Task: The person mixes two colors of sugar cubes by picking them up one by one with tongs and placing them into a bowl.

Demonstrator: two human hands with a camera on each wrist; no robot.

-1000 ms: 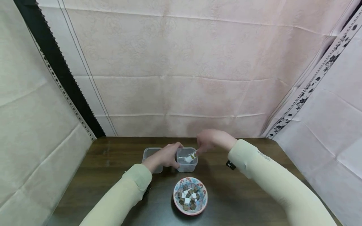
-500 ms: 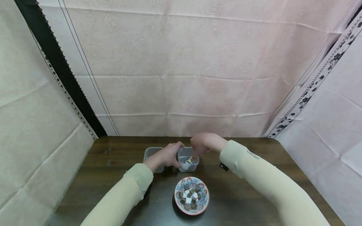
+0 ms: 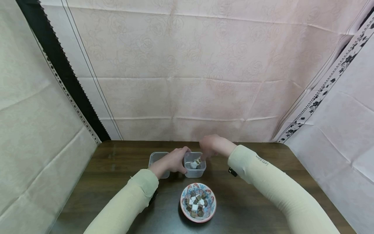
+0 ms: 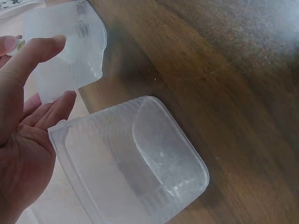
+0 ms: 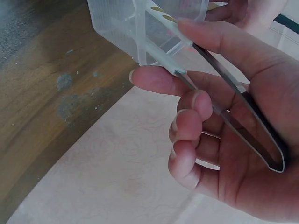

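Note:
My left hand [image 3: 176, 161] holds the left side of a clear plastic container [image 3: 194, 173], thumb toward the front corner and fingers at the back. In the left wrist view, the fingertips [image 4: 58, 42] lie against its wall. My right hand [image 3: 211, 146] grips small metal tongs [image 5: 224, 77] with pale, gold-patterned ends. Those ends reach into this container; whether they pinch anything there I cannot tell. A second clear container [image 4: 140, 163] stands to the left, partly behind my left hand and wrist. Nearer me is a patterned bowl [image 3: 191, 187] with several white and brown cubes in it.
Everything stands on a dark brown wooden table [image 3: 239, 208]. Close behind its far edge hangs a pale cloth [image 3: 187, 97], with more cloth at the left and right sides. The bowl sits between my two forearms.
My right hand dipped down and left with the tongs into the right container, then drew back slightly up and right. My left hand keeps its hold; the bowl has not moved.

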